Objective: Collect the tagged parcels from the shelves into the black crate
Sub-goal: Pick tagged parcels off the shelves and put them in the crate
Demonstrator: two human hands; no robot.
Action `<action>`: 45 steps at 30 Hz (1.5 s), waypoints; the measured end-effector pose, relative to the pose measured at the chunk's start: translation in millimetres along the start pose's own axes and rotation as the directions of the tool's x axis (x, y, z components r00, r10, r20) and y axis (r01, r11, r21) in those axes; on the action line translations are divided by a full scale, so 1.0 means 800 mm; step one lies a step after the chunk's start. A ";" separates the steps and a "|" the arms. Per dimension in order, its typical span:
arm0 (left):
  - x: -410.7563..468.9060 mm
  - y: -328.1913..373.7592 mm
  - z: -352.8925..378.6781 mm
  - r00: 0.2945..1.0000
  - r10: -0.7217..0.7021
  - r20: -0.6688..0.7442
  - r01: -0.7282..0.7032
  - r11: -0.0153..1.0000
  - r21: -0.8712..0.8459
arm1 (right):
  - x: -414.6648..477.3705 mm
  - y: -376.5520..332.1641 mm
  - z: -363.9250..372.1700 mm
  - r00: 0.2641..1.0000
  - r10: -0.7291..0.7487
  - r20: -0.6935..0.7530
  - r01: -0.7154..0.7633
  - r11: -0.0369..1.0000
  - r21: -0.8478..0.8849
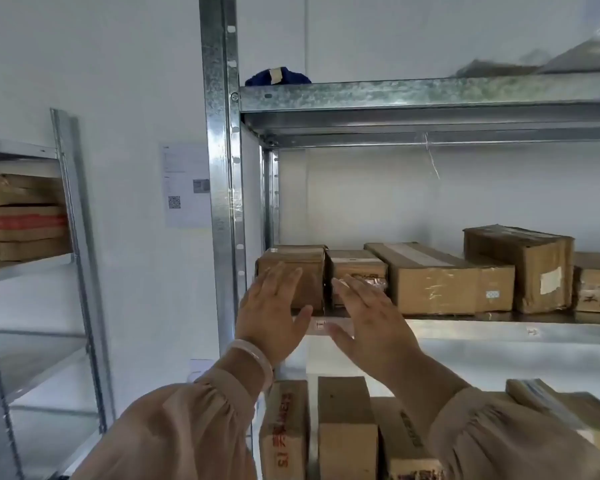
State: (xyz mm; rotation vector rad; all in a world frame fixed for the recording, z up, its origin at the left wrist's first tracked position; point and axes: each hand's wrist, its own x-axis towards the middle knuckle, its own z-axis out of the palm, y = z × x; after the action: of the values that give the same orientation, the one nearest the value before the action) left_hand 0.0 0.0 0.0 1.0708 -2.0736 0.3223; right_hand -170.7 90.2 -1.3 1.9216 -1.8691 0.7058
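Note:
Several brown cardboard parcels stand in a row on the middle shelf (pixel 499 329) of a metal rack. My left hand (pixel 271 311) is raised with straight fingers in front of the leftmost parcel (pixel 309 265). My right hand (pixel 368 313) is raised beside it, fingers straight, in front of the second, smaller parcel (pixel 355 261). Neither hand holds anything; whether the fingers touch the boxes I cannot tell. A long parcel (pixel 437 278) and a taller parcel with a white tag (pixel 534 268) stand further right. The black crate is out of view.
More parcels (pixel 343 427) stand upright on the shelf below. A dark blue bundle (pixel 278 76) lies on the top shelf. A second rack (pixel 25 216) with stacked boxes is at the left. A paper notice (pixel 184 185) hangs on the white wall.

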 end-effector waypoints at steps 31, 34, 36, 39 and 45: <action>0.026 0.017 0.022 0.878 -0.379 -0.292 0.247 0.882 -0.400 | 0.080 0.005 0.036 0.927 0.369 0.074 -0.196 0.304 0.932; 0.030 0.010 0.022 0.858 -0.497 -0.131 0.384 0.788 -0.482 | 0.081 0.004 0.029 0.939 0.334 0.078 -0.189 0.316 0.930; 0.034 0.008 0.023 0.870 -0.493 0.003 0.420 0.738 -0.529 | 0.082 0.000 0.027 0.948 0.304 0.091 -0.190 0.317 0.929; 0.031 0.011 0.021 0.848 -0.529 -0.023 0.395 0.660 -0.639 | 0.079 -0.002 0.030 0.946 0.297 0.130 -0.204 0.234 0.950; 0.011 0.024 0.007 0.822 -0.527 -0.215 0.236 0.660 -0.713 | 0.067 0.004 0.037 0.922 0.352 0.164 -0.179 0.010 0.984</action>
State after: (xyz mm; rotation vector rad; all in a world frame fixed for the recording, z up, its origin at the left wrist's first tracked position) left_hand -21.2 4.1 4.7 0.8672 -1.3374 -0.3804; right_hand -171.1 29.2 5.7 1.8979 -1.6887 2.8646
